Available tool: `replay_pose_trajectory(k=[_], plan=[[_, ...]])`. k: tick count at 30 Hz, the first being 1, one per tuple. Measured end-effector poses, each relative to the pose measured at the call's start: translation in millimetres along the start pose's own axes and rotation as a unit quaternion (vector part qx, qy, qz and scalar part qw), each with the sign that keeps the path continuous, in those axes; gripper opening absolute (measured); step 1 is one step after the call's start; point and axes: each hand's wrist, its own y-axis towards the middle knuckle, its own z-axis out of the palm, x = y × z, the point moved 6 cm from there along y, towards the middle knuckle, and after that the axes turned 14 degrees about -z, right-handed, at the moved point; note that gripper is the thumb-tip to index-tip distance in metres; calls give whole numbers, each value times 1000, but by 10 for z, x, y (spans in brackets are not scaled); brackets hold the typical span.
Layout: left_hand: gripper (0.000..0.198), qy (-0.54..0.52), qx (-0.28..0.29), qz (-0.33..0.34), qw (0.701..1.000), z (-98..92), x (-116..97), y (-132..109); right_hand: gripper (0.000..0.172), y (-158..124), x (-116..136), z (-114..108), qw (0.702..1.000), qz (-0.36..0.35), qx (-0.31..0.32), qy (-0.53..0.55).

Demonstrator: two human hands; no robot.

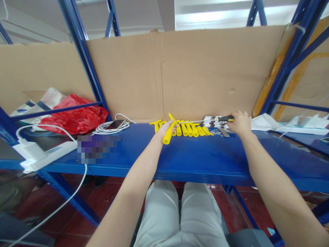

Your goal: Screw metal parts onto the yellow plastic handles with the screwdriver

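Note:
My left hand [171, 126] is closed round a yellow plastic T-shaped tube [168, 133], lifted at a slant above the blue shelf [195, 157]. My right hand [239, 122] is closed on the black-and-yellow handle of a screwdriver [223, 119], whose thin shaft runs left over a row of several more yellow tubes [191, 129] lying against the cardboard backing. Small white-and-black parts [212, 121] are stacked just left of my right hand, with tiny pale bits [218, 132] scattered in front of them.
A coiled white cable and a phone [113, 126] lie left of the tubes. A red plastic bag [74, 116] and a white power strip [43, 156] sit further left. White bags and a strip [295, 127] lie at right. Blue rack posts [84, 58] flank the cardboard wall [205, 72].

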Motion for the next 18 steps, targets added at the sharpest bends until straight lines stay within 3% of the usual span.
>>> replay_pose_trajectory(k=[8,18], plan=[[33,14,9,-8,1000,18,6,-16,34,-6,-6,9,1000,0,-4,-4],[20,19,11,26,999,44,0,7,31,-12,-69,32,1000,-13,1,-3]])
